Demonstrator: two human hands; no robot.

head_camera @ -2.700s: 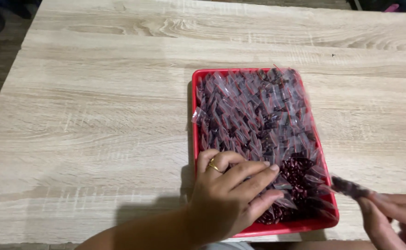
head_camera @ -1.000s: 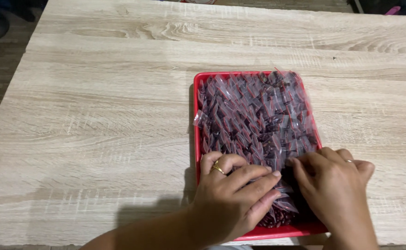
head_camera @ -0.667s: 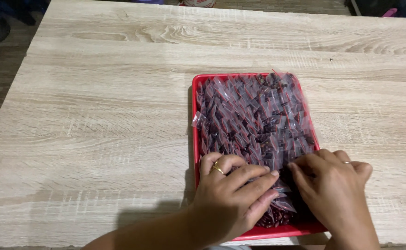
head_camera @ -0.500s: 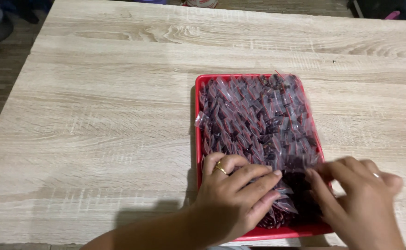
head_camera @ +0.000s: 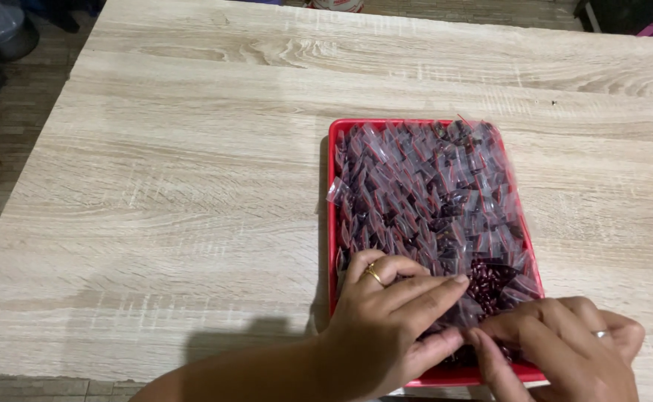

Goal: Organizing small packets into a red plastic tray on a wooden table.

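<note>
While most of the view is taken up by the desk [head_camera: 192, 186], a wide slab of pale wood-grain laminate with grey streaks, a strip of darker plank floor [head_camera: 6, 149] is seen along its left edge and dim, unclear objects are glimpsed at the far corners. Toward the near right part of the desk a shallow rectangular red tray [head_camera: 331, 186] of smooth plastic is set, its long sides running away from the person. It is packed edge to edge with small clear plastic bags [head_camera: 423, 186] — glossy, crinkled, overlapping like scales — each filled with dark reddish-brown beans; at the near end a loose patch of the same beans [head_camera: 490, 279] is exposed. The left hand [head_camera: 393, 320] is laid flat over the near left part of the tray, fingers spread and pressed on the bags, a gold ring being worn on one finger; nothing is clasped in its grip. The right hand [head_camera: 565, 357], with a silver ring, is curled at the tray's near right corner, its fingertips pinched on the clear edge of a bag just beside the left fingertips — the two hands are almost touching there.
</note>
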